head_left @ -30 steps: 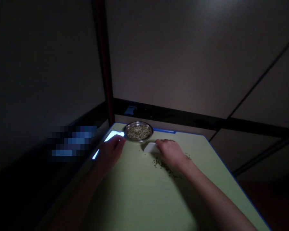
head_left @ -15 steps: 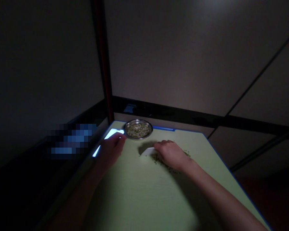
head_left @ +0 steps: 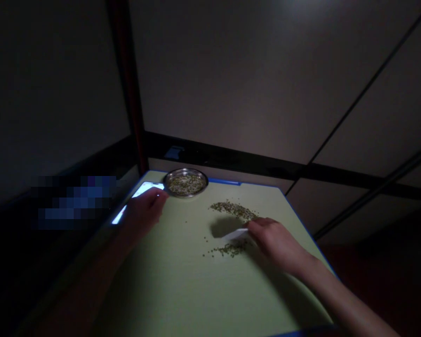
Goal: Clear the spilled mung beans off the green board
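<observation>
My right hand (head_left: pixel 275 241) pinches a thin white card (head_left: pixel 235 234), which is tilted just above the table. Small greenish-brown beans lie in two patches: a longer upper band (head_left: pixel 233 209) beyond the card and a looser lower patch (head_left: pixel 231 249) on its near side. A few single beans are scattered to the left. My left hand (head_left: pixel 145 210) is closed at the near left rim of a shiny metal dish (head_left: pixel 185 183). Many beans and paler bits cover the dish's bottom. What the left fingers hold, if anything, is hidden.
A lit phone or tablet (head_left: pixel 118 215) lies partly under my left hand on the pale green table (head_left: pixel 182 281) with blue edging. A blue strip (head_left: pixel 224 181) runs along the far edge. Dark cabinet panels (head_left: pixel 224 84) stand close behind. The room is dim.
My right hand and the card have moved nearer and rightward from beyond the beans, uncovering the upper band. The left hand stays beside the dish. The view has shifted slightly.
</observation>
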Demonstrator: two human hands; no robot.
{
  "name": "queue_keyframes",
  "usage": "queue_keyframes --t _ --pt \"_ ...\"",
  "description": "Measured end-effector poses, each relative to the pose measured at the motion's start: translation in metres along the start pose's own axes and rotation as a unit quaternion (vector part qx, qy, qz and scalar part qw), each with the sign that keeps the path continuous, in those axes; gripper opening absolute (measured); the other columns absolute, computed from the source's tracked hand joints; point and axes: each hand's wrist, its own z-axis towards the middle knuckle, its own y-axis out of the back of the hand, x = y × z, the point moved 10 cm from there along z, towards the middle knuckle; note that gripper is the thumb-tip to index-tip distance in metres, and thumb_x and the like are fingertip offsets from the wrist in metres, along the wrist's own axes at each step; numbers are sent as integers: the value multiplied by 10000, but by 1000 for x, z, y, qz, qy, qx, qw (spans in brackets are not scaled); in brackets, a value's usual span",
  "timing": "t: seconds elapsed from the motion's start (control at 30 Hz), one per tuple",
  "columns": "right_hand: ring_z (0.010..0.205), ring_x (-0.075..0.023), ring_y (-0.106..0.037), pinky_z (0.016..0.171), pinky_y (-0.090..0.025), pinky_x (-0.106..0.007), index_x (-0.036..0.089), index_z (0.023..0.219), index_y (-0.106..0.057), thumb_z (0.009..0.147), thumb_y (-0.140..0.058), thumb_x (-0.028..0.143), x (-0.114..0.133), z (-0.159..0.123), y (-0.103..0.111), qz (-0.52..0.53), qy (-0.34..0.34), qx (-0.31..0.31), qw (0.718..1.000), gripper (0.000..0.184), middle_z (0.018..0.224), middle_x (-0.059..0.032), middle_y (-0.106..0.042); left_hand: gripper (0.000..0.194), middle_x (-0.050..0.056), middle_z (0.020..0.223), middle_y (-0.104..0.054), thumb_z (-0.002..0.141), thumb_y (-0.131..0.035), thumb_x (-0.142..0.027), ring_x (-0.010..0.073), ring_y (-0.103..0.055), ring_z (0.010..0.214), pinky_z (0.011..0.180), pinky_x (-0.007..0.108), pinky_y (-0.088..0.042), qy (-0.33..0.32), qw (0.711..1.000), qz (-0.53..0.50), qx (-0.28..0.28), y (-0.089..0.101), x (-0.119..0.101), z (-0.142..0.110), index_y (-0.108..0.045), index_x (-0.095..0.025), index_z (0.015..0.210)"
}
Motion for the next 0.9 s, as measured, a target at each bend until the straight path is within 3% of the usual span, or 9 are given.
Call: queue_keyframes --t 0.13,0.27,0.37,0.57,0.9 --pt "831 -203 -638 735 -417 -296 184 988 -610 929 -434 112 -39 -21 9 -3 -88 -10 996 199 915 -87 -704 278 -76 476 -518 886 -477 -462 133 -499 483 516 257 -357 5 1000 -2 11 0 -3 -1 -577 -225 779" --pt "807 -231 -675 679 -401 -303 194 1146 -573 977 -425 229 -76 -45 -3 -15 -169 19 985 227 944 -106 -731 268 -73 491 -537 880 -471 -452 138 -516 496 535 256 -367 5 1000 6 9 2 -3 -1 -599 -223 821" --pt "826 -243 -693 681 -397 -303 209 1215 -538 979 -422 254 -90 -56 -14 -5 -190 28 981 267 979 -107 -743 291 -74 492 -534 877 -472 -478 137 -511 487 542 259 -368 4 1000 8 11 2 -3 -2 -596 -222 819" --pt "871 -224 -684 701 -383 -277 216 1178 -553 945 -450 212 -92 -45 -23 33 -171 36 984 255 986 -95 -743 308 -73 480 -524 888 -455 -484 136 -496 494 559 266 -363 -7 1000 13 9 1 -7 -3 -574 -221 781" --pt "751 -195 -647 657 -386 -293 210 1045 -587 897 -462 186 -58 -23 -19 78 -97 29 992 195 877 -70 -720 295 -77 488 -518 900 -462 -464 129 -491 500 564 262 -359 -13 1000 13 12 -1 -1 0 -580 -218 788"
